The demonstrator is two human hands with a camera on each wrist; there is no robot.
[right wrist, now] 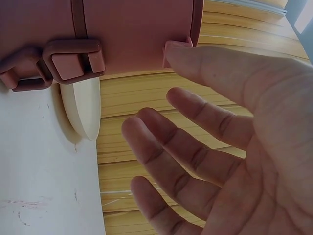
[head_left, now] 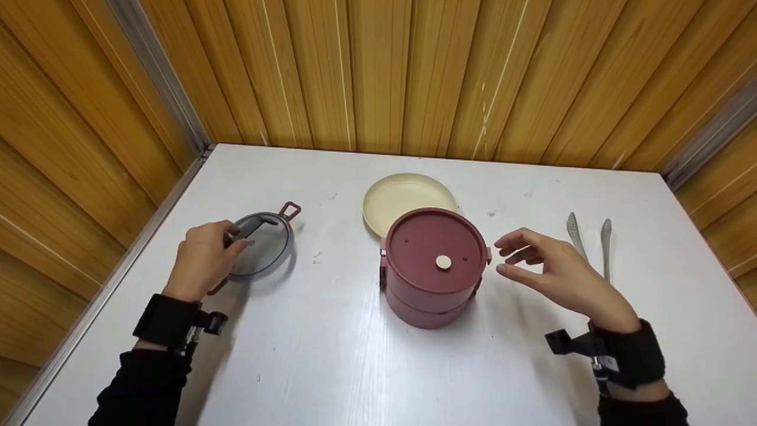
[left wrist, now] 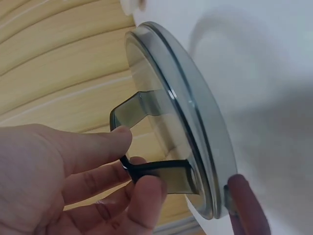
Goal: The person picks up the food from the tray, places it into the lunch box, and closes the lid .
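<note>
On the left, my left hand [head_left: 204, 260] pinches the arched grey handle [left wrist: 129, 161] of a round see-through lid [left wrist: 183, 117] between thumb and fingers. The lid has dark red loops, one [head_left: 290, 210] on its far side, and it casts a shadow on the table. A dark red stacked lunch box [head_left: 429, 278] stands upright near the middle, with a small cream knob on top and clasps [right wrist: 73, 61] down its side. Beside its right side hovers my right hand [head_left: 559, 272], fingers loosely bent and nothing held. Its thumb overlaps the box's upper side tab [right wrist: 176, 46] in the right wrist view.
A shallow cream plate [head_left: 390, 201] lies behind the lunch box, which partly covers it from view. Two slim grey utensils [head_left: 606, 242] lie right of it, behind my right hand. Wood-look panels [head_left: 378, 77] stand along the white table's [head_left: 331, 355] back and left edges.
</note>
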